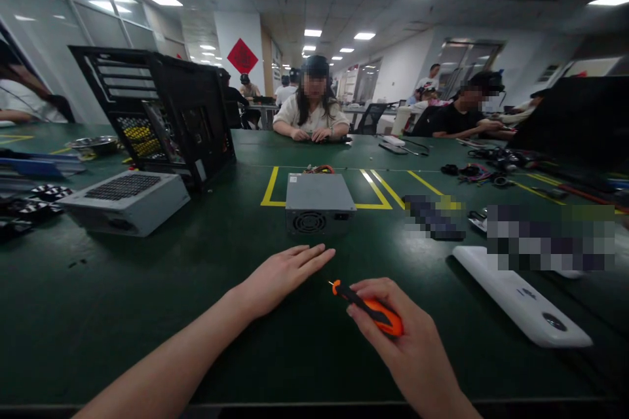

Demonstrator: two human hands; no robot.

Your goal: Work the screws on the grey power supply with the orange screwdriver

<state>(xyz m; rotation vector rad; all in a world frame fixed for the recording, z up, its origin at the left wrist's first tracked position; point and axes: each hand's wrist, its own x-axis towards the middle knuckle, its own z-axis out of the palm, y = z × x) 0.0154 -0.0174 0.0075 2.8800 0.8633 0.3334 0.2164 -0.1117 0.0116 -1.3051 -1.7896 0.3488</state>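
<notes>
My right hand (400,321) is closed around an orange and black screwdriver (371,311), its thin tip pointing left and away from me. To its left, my left hand (282,275) has its fingers stretched out flat at the table surface, with nothing in it. Just beyond my left fingertips sits a grey computer power supply (320,193), its fan grille and socket facing me and a bundle of cables showing behind it. Both hands are apart from the power supply.
A second power supply (128,203) stands left, before an open black computer case (167,111). A long white device (523,294) lies right. Yellow tape (272,186) marks the green table (236,366). Cables (479,173) lie at the far right. A person (312,105) sits opposite.
</notes>
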